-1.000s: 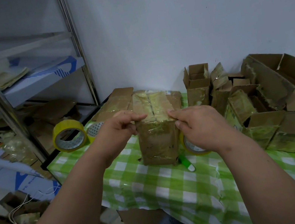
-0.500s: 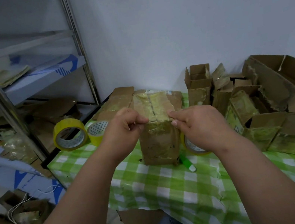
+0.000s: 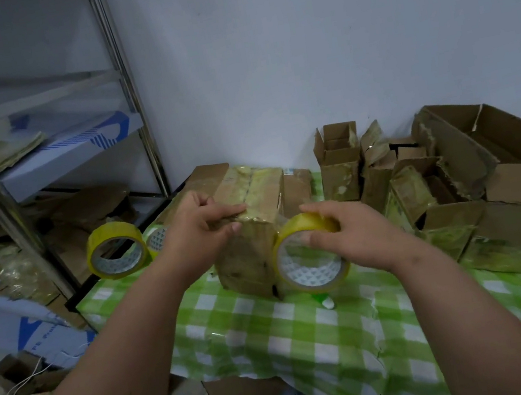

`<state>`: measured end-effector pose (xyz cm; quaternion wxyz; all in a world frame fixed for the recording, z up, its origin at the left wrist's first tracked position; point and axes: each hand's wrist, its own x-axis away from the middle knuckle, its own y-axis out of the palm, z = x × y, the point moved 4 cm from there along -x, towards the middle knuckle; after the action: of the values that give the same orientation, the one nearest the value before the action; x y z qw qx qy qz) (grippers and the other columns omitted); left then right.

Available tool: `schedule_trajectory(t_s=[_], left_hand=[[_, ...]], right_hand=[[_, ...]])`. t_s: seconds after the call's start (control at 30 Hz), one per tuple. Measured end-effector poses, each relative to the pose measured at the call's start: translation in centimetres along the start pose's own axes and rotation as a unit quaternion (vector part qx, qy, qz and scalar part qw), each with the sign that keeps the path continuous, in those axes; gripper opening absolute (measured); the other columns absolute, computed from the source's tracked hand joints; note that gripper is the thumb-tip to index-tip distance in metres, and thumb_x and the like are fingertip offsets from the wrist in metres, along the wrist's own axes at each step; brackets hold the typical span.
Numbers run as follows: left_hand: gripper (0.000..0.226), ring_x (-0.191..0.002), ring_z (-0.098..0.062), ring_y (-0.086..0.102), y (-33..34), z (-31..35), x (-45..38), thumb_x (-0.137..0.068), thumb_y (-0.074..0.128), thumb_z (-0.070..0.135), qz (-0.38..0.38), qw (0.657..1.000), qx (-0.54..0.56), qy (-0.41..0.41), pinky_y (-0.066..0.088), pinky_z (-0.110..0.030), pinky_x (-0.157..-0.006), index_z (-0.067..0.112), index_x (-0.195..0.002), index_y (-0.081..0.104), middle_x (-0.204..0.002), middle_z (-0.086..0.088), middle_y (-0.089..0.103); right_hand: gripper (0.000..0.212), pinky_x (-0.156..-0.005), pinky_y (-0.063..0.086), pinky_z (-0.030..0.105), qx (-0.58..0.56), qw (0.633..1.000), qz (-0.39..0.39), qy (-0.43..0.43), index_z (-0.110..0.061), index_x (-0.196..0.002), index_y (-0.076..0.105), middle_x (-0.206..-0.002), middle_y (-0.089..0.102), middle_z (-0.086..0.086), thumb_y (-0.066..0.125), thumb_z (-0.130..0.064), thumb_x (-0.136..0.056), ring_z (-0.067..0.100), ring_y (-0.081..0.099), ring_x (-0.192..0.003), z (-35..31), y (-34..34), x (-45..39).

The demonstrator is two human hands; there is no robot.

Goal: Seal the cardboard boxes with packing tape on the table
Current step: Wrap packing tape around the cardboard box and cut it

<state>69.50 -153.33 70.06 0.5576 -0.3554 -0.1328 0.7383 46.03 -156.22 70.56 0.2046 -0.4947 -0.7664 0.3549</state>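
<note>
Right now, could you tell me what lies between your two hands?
In the head view, the taped cardboard box stands between the left hand and the right hand, which holds a tape roll.

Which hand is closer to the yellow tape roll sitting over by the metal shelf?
Left. The left hand grips the box just right of that tape roll; the right hand is farther right, holding another roll.

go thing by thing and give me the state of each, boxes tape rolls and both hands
box in the middle: closed, flaps down, tape over its top seam, standing on the table
left hand: grips the box's top near edge
right hand: grips a tape roll
tape roll: on edge beside the box
second tape roll: on edge, untouched
small boxes at back: flaps open
big box: open, torn
</note>
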Motion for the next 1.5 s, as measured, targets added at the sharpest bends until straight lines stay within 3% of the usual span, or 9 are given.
schedule_trajectory(t_s=[0.17,0.3,0.4,0.67,0.9,1.0,1.17,1.4,1.5], left_hand=[[0.034,-0.114,-0.023,0.047,-1.3,0.6,-1.2,-0.093,0.062,0.02,0.043,0.982,-0.183,-0.016,0.04,-0.034,-0.098,0.031,-0.125,0.066,-0.122,0.001,0.051],[0.051,-0.133,-0.028,0.038,-1.4,0.4,-0.8,-0.089,0.039,0.043,0.006,0.985,-0.15,-0.085,0.033,-0.043,-0.111,0.028,-0.135,0.058,-0.148,0.001,0.041],[0.066,-0.137,-0.023,0.037,-1.2,-0.7,-0.1,-0.085,0.056,0.064,-0.001,0.981,-0.163,-0.1,0.036,-0.047,-0.109,0.024,-0.137,0.054,-0.151,0.003,0.036],[0.054,-0.128,-0.008,0.047,-2.2,-1.3,0.2,-0.079,0.08,0.03,0.005,0.997,-0.024,-0.074,0.038,-0.027,-0.102,0.023,-0.129,0.063,-0.145,0.01,0.048],[0.014,-0.137,-0.008,0.037,-1.9,-2.1,0.0,-0.085,0.074,0.024,-0.002,0.992,0.079,-0.1,0.03,-0.027,-0.103,0.031,-0.097,0.072,-0.153,0.012,0.039],[0.018,-0.14,-0.006,0.033,-2.2,-2.2,0.2,-0.086,0.073,0.02,-0.045,0.984,0.139,-0.102,0.033,-0.026,-0.103,0.027,-0.102,0.073,-0.154,0.013,0.035],[0.025,-0.14,-0.008,0.035,-2.3,-2.5,0.1,-0.086,0.073,0.012,-0.062,0.979,0.163,-0.107,0.037,-0.023,-0.099,0.028,-0.105,0.072,-0.154,0.014,0.036],[0.025,-0.14,-0.005,0.033,-2.0,-2.5,-0.2,-0.089,0.07,0.015,-0.065,0.988,0.113,-0.081,0.03,-0.031,-0.113,0.031,-0.108,0.071,-0.155,0.014,0.035],[0.026,-0.139,-0.004,0.033,-1.8,-2.4,-0.3,-0.088,0.071,0.015,-0.071,0.987,0.115,-0.083,0.03,-0.026,-0.109,0.031,-0.109,0.071,-0.155,0.014,0.035]], right_hand=[[0.061,-0.074,0.047,0.014,-0.176,0.983,0.053,0.001,-0.028,-0.135,0.055,-0.123,0.059,-0.008,0.078,-0.041,-0.08,0.005,0.059,-0.101,-2.0,2.2,-0.2],[0.069,-0.097,0.053,0.036,-0.301,0.954,-0.004,-0.002,-0.029,-0.135,0.056,-0.122,0.066,-0.008,0.076,-0.046,-0.071,0.008,0.064,-0.107,-2.9,5.0,-0.4],[0.065,-0.101,0.051,0.039,-0.332,0.942,-0.051,-0.005,-0.028,-0.139,0.051,-0.124,0.065,-0.008,0.071,-0.035,-0.078,0.009,0.064,-0.11,-3.2,7.3,-0.5],[0.066,-0.086,0.055,0.032,-0.4,0.911,-0.093,-0.046,-0.03,-0.142,0.039,-0.113,0.071,0.002,0.072,-0.012,-0.088,0.016,0.069,-0.102,-4.1,8.6,-0.5],[0.044,-0.077,0.055,0.033,-0.412,0.91,-0.054,-0.013,-0.018,-0.116,0.046,-0.092,0.074,0.0,0.076,-0.024,-0.084,0.014,0.07,-0.086,-3.9,9.7,-0.8],[0.046,-0.093,0.054,0.044,-0.377,0.923,-0.079,-0.012,-0.02,-0.112,0.065,-0.106,0.074,0.002,0.072,-0.051,-0.079,0.022,0.069,-0.101,-3.5,11.2,-0.4],[0.036,-0.073,0.047,0.015,-0.437,0.895,-0.072,-0.041,-0.009,-0.109,0.068,-0.096,0.071,-0.003,0.056,-0.029,-0.082,0.004,0.064,-0.086,-3.0,12.1,0.6],[0.024,-0.087,0.051,0.033,-0.381,0.923,-0.04,-0.041,-0.018,-0.105,0.066,-0.104,0.071,0.002,0.057,-0.035,-0.09,0.017,0.065,-0.097,-2.2,13.0,1.7],[0.014,-0.077,0.049,0.024,-0.357,0.933,-0.028,-0.031,-0.021,-0.098,0.065,-0.091,0.07,-0.004,0.055,-0.03,-0.1,0.011,0.063,-0.085,-1.9,13.1,2.2]])
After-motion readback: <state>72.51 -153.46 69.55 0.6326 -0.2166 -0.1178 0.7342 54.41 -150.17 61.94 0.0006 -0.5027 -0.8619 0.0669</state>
